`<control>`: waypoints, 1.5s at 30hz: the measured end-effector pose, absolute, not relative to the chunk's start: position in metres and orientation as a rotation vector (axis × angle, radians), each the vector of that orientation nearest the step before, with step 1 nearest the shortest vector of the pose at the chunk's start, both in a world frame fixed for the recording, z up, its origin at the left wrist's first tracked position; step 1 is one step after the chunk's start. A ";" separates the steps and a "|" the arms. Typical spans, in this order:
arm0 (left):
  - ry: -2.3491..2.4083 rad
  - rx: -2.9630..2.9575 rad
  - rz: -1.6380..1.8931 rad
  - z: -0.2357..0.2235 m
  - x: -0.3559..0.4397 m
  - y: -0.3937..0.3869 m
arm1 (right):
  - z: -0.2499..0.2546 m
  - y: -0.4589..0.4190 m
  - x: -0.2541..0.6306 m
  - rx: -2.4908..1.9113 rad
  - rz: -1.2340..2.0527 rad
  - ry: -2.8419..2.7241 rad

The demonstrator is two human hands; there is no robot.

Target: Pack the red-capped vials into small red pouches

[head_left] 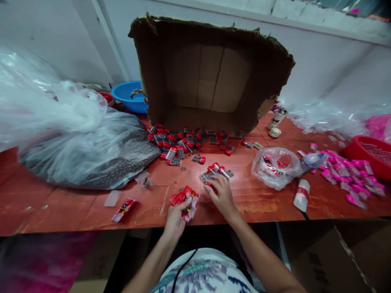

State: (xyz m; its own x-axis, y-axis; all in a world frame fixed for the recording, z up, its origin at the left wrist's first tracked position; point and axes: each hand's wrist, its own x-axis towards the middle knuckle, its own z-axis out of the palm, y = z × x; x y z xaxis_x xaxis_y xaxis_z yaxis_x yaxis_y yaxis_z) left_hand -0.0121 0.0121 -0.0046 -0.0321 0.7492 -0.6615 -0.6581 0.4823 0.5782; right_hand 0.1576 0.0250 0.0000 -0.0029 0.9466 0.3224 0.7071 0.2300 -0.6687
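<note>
A small stack of red printed packets [185, 197] is in my left hand [176, 217], with the thumb pressed on top, near the table's front edge. My right hand [222, 196] reaches over a small group of clear containers with red caps [225, 172]. Its fingers and thumb are closed around one red-capped container [209, 184], mostly hidden by the hand. Farther back, a heap of the same containers [189, 140] spills from a torn cardboard box [210, 77] lying on its side. One more red packet [124, 209] lies on the table left of my left hand.
On the left slumps a big plastic bag [91, 150] of dark pieces, with a blue basin [128, 95] behind. To the right are a clear bag of red packets [256, 171], a white roll [302, 194], pink containers [351, 175] and a red basket [357, 152].
</note>
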 end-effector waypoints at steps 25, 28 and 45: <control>1.069 -0.007 1.276 -0.004 -0.039 0.010 | -0.032 0.040 0.142 -1.940 -0.017 -2.028; 1.081 -0.052 1.251 -0.004 -0.044 0.012 | -0.028 0.039 0.140 -1.992 0.025 -1.992; 0.974 -0.062 1.238 -0.008 -0.044 0.019 | -0.023 0.026 0.134 -1.719 0.339 -1.901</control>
